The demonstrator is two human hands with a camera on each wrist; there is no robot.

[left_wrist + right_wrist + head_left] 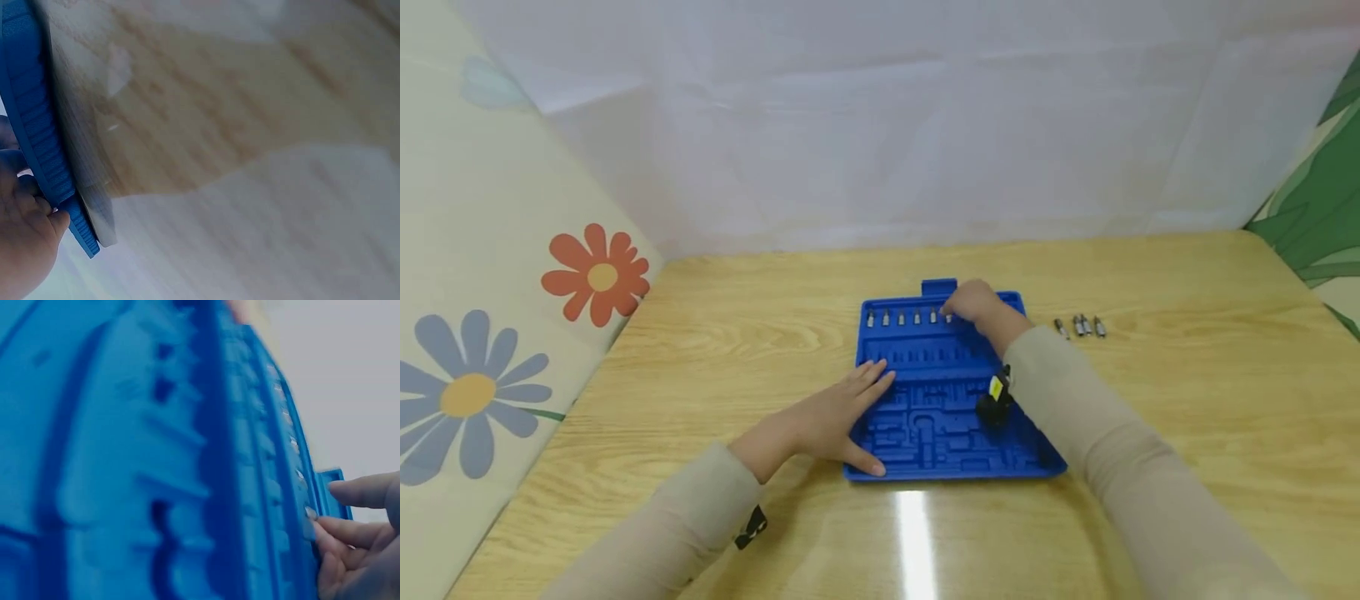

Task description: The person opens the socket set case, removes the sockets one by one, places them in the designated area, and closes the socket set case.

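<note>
An opened blue plastic case lies on the table, its moulded slots facing up. Several silver socket bits stand in a row along its far edge. At the right end of that row, my right hand has its fingertips on one socket bit; one finger reaches out above the others in the right wrist view. My left hand rests on the case's left side with fingers spread, the thumb by its front corner. In the left wrist view, its fingers lie over the case's edge.
Several loose socket bits lie on the wooden table to the right of the case. A small blue tab sticks out from the case's far edge. A white sheet hangs behind the table.
</note>
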